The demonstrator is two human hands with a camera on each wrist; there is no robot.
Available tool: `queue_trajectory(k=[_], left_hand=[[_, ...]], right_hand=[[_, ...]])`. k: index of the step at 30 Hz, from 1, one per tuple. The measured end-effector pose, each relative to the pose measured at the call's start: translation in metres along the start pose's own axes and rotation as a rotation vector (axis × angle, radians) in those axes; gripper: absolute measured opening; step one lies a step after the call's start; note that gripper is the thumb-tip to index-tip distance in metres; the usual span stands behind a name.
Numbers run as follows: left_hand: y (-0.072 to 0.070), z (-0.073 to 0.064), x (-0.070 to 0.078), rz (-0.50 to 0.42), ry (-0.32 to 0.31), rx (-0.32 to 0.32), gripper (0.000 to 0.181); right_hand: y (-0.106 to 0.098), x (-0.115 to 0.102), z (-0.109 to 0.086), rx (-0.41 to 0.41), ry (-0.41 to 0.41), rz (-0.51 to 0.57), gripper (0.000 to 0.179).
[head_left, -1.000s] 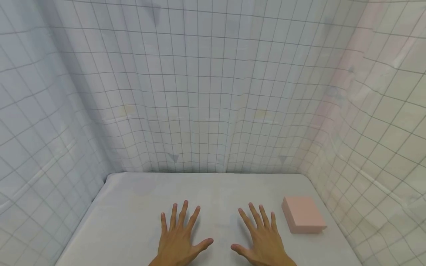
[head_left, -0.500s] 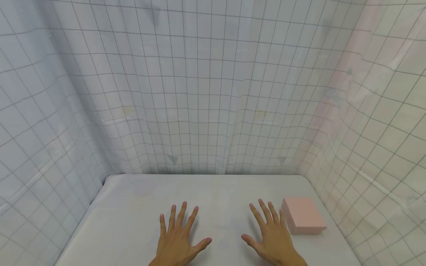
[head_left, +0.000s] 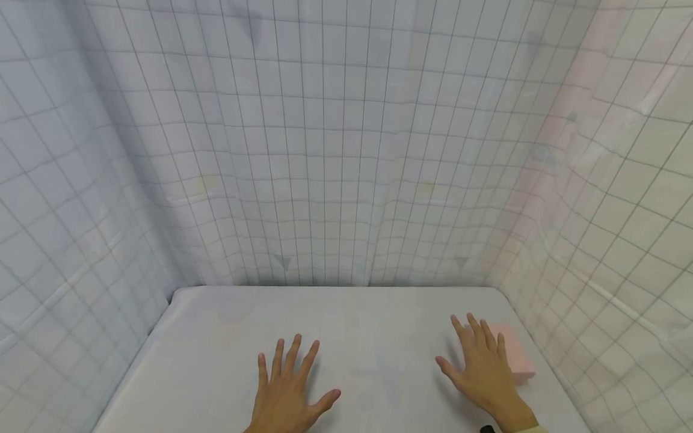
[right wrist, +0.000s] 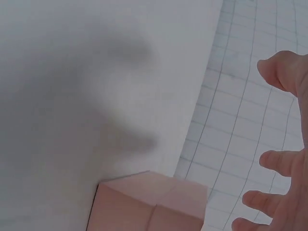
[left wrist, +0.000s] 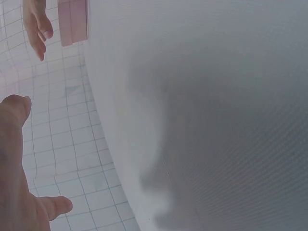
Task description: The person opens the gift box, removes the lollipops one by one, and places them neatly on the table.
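Observation:
A pink box (head_left: 515,355) lies at the right side of the white table, partly hidden in the head view behind my right hand (head_left: 482,370). That hand has its fingers spread and holds nothing; in the right wrist view a gap shows between its fingers (right wrist: 274,204) and the pink box (right wrist: 144,204). My left hand (head_left: 284,391) hovers over the table left of the middle, fingers spread, casting a shadow on the surface. In the left wrist view its thumb and a finger show at the left edge, with the box (left wrist: 73,21) far off at the top.
The white table (head_left: 352,337) ends at a back edge against a hanging white cloth (head_left: 346,180) with a dark grid. Similar gridded cloth (head_left: 622,240) hangs along the right side and the left side. A light sleeve cuff (head_left: 533,429) shows at my right wrist.
My right hand has moved right and a little forward, from beside the box to overlapping it in the head view. The left hand has stayed nearly in place. The box has not moved.

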State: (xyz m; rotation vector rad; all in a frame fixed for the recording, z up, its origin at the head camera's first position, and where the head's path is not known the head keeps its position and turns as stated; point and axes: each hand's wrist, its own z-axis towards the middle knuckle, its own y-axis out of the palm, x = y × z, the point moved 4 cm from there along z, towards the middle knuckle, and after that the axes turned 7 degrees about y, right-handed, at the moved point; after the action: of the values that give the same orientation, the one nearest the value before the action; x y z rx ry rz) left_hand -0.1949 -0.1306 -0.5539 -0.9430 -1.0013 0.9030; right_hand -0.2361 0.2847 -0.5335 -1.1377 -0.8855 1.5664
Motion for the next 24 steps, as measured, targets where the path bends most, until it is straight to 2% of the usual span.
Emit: queue_trajectory(k=[6,12,17,21,24], left_hand=[[0.004,0.001,-0.002,0.007,-0.005,-0.007,0.099],[0.004,0.004,-0.001,-0.005,0.005,-0.015,0.096],[0.005,0.005,0.001,-0.012,0.024,0.001,0.093],[0.005,0.007,0.005,-0.023,0.060,0.032,0.088],[0.004,0.009,0.009,-0.051,0.091,0.047,0.084]], right_hand=[[0.003,0.032,0.003,-0.077,0.090,-0.001,0.105],[0.006,0.052,0.006,-0.195,0.210,-0.002,0.114],[0.006,0.057,0.007,-0.260,0.295,0.061,0.102],[0.002,0.059,0.008,-0.258,0.329,0.085,0.093],[0.000,0.059,0.008,-0.234,0.320,0.051,0.087]])
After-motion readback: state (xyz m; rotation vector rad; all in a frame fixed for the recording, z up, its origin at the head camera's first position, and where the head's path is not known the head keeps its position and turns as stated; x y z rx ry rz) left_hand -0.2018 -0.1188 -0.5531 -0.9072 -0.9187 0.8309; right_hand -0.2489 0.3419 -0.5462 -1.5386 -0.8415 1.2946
